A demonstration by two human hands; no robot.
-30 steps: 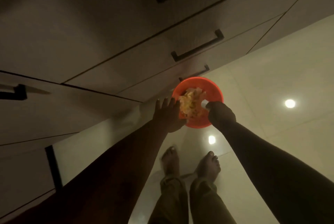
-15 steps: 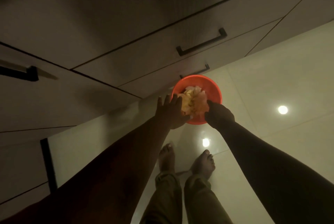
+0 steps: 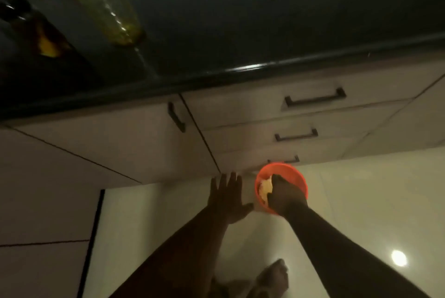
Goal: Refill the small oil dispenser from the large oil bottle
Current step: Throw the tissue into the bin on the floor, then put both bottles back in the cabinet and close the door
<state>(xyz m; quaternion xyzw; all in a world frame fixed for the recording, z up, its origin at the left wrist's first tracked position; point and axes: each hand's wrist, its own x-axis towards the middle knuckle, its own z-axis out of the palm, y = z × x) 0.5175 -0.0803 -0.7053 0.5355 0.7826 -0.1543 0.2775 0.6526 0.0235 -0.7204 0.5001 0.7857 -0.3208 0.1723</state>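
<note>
On the dark countertop [image 3: 240,20] at the upper left stands a large clear bottle of yellow oil [image 3: 113,16], blurred. Left of it is a small dark oil dispenser [image 3: 41,35] with amber oil in its base. Both are far from my hands. Low on the floor, my right hand [image 3: 286,196] reaches into a red bin [image 3: 297,175], its fingers curled over a pale crumpled wad of paper [image 3: 265,187]. My left hand [image 3: 227,197] is flat and open just left of the bin, fingers spread, holding nothing.
Pale cabinet drawers with black handles [image 3: 314,97] run under the counter edge, right behind the bin. A cabinet door [image 3: 108,143] is to the left. The floor is glossy tile with a lamp reflection [image 3: 398,258]. My foot [image 3: 272,276] shows at the bottom.
My view has tilted up, bringing the counter and bottles in. My left hand has come off the paper and opened; my right hand has pushed the wad down into the bin.
</note>
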